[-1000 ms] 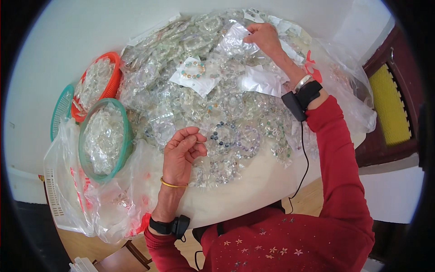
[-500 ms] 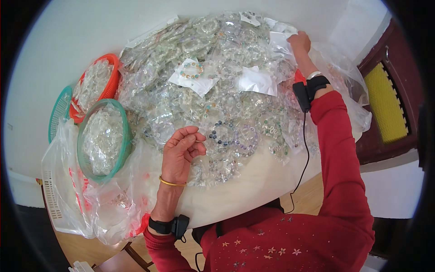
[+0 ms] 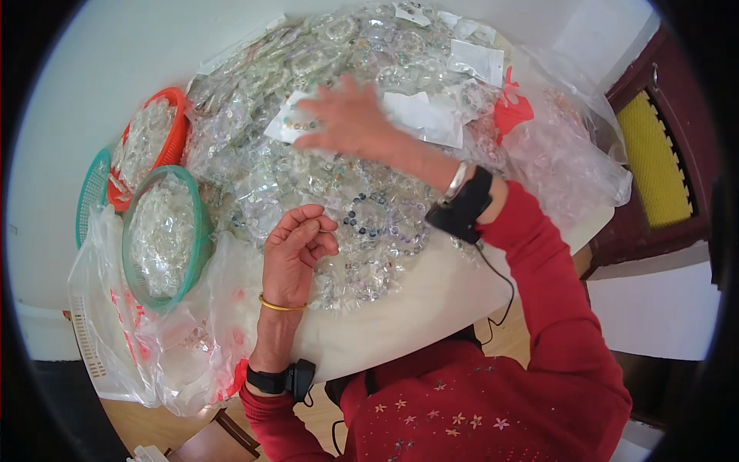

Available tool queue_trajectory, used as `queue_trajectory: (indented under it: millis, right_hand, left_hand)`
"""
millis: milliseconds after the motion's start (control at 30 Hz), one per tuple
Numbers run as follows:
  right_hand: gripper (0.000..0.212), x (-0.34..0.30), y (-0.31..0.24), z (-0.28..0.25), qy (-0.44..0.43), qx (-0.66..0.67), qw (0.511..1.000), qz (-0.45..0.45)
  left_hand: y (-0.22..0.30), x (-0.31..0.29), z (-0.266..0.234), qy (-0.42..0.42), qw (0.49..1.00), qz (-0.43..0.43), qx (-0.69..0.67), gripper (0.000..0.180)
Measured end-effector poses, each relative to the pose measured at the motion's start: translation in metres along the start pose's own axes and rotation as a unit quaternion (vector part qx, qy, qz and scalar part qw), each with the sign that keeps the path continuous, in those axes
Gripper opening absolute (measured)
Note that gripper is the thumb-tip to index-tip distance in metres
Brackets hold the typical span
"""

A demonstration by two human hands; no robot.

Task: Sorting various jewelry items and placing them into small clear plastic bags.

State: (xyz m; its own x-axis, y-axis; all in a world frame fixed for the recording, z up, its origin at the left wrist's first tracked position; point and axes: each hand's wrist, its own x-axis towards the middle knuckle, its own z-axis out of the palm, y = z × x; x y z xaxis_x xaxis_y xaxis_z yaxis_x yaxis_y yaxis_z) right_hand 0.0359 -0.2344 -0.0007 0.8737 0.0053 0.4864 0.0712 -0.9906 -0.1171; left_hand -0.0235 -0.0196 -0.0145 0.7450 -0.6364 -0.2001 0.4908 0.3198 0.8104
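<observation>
My right hand (image 3: 350, 119), smeared by motion, reaches across with its fingers spread and nothing seen in it. Its fingertips are over a white packet (image 3: 279, 127) bearing a bracelet of orange and teal beads (image 3: 299, 125). Near the front of the pile, my left hand (image 3: 296, 250) is closed, thumb pressed to curled fingers; what it pinches, if anything, I cannot make out. Just to its right lies a bagged bracelet of dark blue beads (image 3: 363, 215), beside a purple beaded one (image 3: 408, 235). Other clear-bagged bracelets (image 3: 246, 100) cover much of the table.
A red basket (image 3: 178, 127) and a green basket (image 3: 202, 254) at the left hold clear bags. Plastic bags (image 3: 169, 354) lie below them. White packets (image 3: 476, 61) rest on the pile's far right, near a red plastic piece (image 3: 512, 114) and a large clear bag (image 3: 570, 154).
My right hand has left the white packet at the far right and swung left to the packet with the orange and teal bracelet. My left hand keeps its closed pose.
</observation>
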Motion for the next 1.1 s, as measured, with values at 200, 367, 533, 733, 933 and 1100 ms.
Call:
queue_trajectory:
  millis: [200, 367, 533, 733, 933, 1100]
  right_hand:
    - [0.048, -0.006, -0.069, -0.001, -0.116, 0.153, 0.978, -0.076]
    - [0.04, -0.013, -0.104, 0.0, -0.057, 0.295, 0.942, -0.15]
    - [0.032, -0.022, -0.055, -0.019, 0.049, 0.4, 0.909, -0.107]
    - [0.025, -0.008, 0.055, -0.021, 0.151, -0.028, 0.988, -0.023]
    - [0.033, -0.002, 0.079, -0.034, 0.006, 0.202, 0.963, 0.178]
    - [0.03, -0.006, 0.058, -0.057, 0.035, 0.567, 0.807, 0.162]
  left_hand:
    - [-0.006, 0.0, 0.0, -0.008, 1.0, 0.006, 0.027, 0.019]
    - [-0.009, -0.002, -0.003, 0.008, 0.997, -0.006, 0.072, 0.018]
    - [-0.008, -0.001, -0.003, 0.0, 0.998, -0.016, 0.057, 0.02]
    - [-0.005, -0.002, 0.002, -0.012, 0.999, -0.009, 0.046, 0.02]
    - [-0.006, -0.001, -0.003, -0.024, 0.999, -0.006, 0.039, 0.021]
    - [-0.002, -0.001, -0.005, -0.052, 0.999, -0.004, 0.006, 0.021]
